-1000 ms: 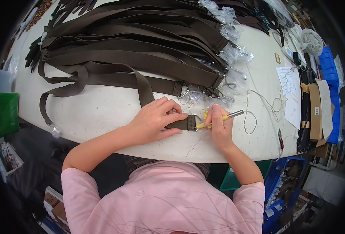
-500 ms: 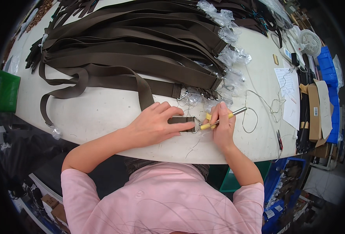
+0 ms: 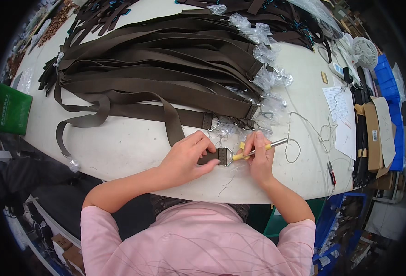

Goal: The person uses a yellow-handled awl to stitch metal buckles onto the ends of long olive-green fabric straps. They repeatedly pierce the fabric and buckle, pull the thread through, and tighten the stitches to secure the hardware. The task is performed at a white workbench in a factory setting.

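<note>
My left hand (image 3: 188, 156) grips the end of a dark brown webbing strap (image 3: 222, 157), thumb and bent fingers closed at its edges. A stitched fold in that strap carries a silver triangular metal ring (image 3: 230, 157). In my right hand (image 3: 261, 161) is a pen-shaped tool (image 3: 279, 143) with a yellow grip and a silver back end, held like a pencil. Its yellow front end reaches the ring; whether they touch, I cannot tell. Loose dark threads (image 3: 223, 131) lie just beyond the strap end.
Beyond my hands lies a large bundle of brown straps (image 3: 166, 60), their ends wrapped in clear plastic (image 3: 265, 50). To the right are a thin cord (image 3: 320, 133), black-and-red snips (image 3: 332, 173), paper sheets (image 3: 343, 115) and a white fan (image 3: 364, 52). A green box (image 3: 12, 110) stands left.
My left fingers, stretched out over the strap end before, have drawn back and bent, baring the stitched fold. My right hand keeps the tool at the ring. The whole view has shifted slightly.
</note>
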`<state>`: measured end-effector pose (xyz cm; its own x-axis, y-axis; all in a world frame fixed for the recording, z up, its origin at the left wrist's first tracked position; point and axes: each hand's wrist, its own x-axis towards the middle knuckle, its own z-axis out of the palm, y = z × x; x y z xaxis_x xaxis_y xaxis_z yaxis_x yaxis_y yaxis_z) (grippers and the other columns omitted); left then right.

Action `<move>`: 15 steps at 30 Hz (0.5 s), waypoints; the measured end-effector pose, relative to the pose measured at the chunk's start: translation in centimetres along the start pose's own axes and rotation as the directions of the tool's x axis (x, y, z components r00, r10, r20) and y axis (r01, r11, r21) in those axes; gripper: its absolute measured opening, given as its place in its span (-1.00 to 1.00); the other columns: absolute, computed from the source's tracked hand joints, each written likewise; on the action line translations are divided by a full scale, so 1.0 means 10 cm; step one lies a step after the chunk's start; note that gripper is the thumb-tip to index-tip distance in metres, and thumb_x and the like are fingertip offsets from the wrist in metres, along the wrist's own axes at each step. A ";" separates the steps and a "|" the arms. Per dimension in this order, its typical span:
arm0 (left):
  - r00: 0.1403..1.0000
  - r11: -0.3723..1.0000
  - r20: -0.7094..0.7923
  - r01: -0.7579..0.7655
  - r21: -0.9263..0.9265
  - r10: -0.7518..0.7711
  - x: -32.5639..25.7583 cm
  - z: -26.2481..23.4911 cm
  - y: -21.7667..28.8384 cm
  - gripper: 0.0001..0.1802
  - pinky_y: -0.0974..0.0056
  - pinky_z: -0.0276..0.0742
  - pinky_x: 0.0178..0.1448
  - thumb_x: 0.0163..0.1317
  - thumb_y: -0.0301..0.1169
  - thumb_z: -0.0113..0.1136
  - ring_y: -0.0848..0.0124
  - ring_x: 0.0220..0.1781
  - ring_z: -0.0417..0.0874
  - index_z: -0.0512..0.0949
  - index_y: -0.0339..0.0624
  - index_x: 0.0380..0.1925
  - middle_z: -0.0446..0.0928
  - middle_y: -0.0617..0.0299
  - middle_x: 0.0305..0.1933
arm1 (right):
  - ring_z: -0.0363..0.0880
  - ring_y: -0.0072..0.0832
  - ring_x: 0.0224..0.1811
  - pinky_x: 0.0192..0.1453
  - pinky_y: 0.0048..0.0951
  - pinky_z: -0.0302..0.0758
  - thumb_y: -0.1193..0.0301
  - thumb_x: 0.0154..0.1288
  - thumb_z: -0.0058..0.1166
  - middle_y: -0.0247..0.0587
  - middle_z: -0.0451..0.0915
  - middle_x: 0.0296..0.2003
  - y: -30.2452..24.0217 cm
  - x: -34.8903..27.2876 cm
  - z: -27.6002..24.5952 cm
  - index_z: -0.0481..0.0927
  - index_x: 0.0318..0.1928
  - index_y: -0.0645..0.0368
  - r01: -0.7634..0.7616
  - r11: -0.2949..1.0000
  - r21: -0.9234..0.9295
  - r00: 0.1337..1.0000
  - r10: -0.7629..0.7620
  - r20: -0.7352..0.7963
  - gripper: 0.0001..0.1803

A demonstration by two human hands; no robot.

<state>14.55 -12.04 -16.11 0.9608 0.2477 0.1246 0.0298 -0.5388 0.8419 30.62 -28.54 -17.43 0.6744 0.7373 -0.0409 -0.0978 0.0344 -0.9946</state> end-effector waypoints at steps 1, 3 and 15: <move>1.000 0.996 -0.014 -0.023 0.084 0.024 0.03 0.03 0.03 -0.73 0.17 0.63 -0.20 0.09 -0.51 0.43 0.24 -0.21 0.64 0.54 -0.20 -0.24 0.50 0.18 -0.15 | 0.36 -0.68 -0.57 -0.47 -0.57 0.27 0.12 0.72 -0.27 -0.36 0.44 -0.58 -0.03 -0.02 0.00 0.46 -0.52 0.19 0.010 1.000 0.009 1.000 -0.010 0.004 -0.39; 0.996 0.965 -0.034 -0.066 0.254 0.077 0.08 0.10 0.08 -0.72 0.13 0.63 -0.21 0.11 -0.43 0.44 0.20 -0.21 0.64 0.50 -0.21 -0.28 0.45 0.16 -0.21 | 0.41 -0.67 -0.56 -0.45 -0.58 0.30 0.15 0.72 -0.25 -0.34 0.48 -0.55 -0.06 -0.04 0.00 0.49 -0.49 0.22 0.032 0.999 0.031 0.999 -0.032 0.011 -0.41; 1.000 0.980 -0.012 0.014 0.199 -0.012 0.18 0.11 0.11 -0.82 0.26 0.62 -0.35 0.01 -0.56 0.38 0.34 -0.42 0.65 0.53 -0.24 -0.45 0.48 0.20 -0.33 | 0.59 -0.67 -0.58 -0.57 -0.65 0.31 0.14 0.71 -0.19 -0.35 0.58 -0.53 -0.01 0.02 0.07 0.54 -0.39 0.18 -0.060 0.998 -0.011 0.998 0.060 -0.014 -0.50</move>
<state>16.62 -13.07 -15.48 0.9571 0.2636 0.1203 0.0979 -0.6849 0.7221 30.30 -27.94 -17.24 0.6778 0.7282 -0.1019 -0.1303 -0.0175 -0.9913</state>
